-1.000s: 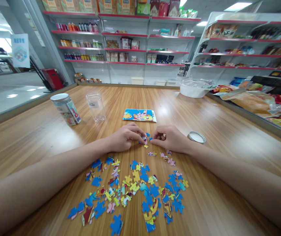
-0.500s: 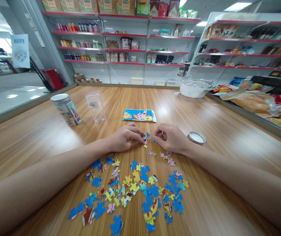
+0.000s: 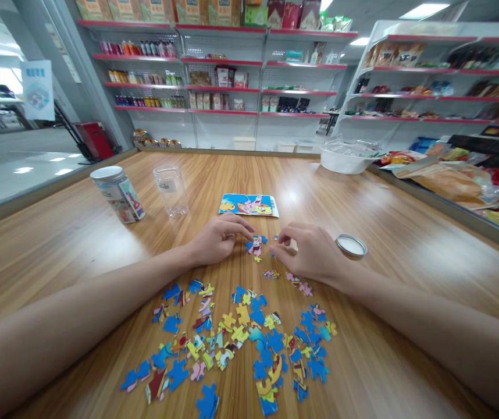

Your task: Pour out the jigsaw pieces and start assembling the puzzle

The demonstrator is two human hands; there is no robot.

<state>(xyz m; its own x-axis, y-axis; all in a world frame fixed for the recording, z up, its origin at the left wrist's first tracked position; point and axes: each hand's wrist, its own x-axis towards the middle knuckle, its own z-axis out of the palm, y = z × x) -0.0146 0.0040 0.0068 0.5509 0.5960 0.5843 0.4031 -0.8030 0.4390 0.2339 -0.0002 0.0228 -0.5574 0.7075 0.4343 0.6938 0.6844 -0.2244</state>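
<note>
A small joined cluster of jigsaw pieces (image 3: 256,247), pink, blue and yellow, lies on the wooden table. My left hand (image 3: 218,238) rests at its upper left, index finger stretched out to its edge and thumb apart, gripping nothing. My right hand (image 3: 308,250) is just right of the cluster, thumb and forefinger bent together around a small jigsaw piece with blue on it, mostly hidden by the fingers. Below the hands lie a pink-and-yellow pair of pieces (image 3: 271,274) and some pink pieces (image 3: 305,288). Beyond them is the picture card (image 3: 248,205) with a cartoon on blue.
Many loose jigsaw pieces (image 3: 241,331) spread over the near table. At left stand a printed lidded can (image 3: 121,198) and a clear jar (image 3: 173,195). A round lid (image 3: 351,245) lies right of my right hand. Farther back are a white basin (image 3: 345,163) and snack bags (image 3: 450,177).
My left fingers have lifted slightly back from the cluster, so more of it shows. My right hand has shifted a little rightward and down, still beside the cluster.
</note>
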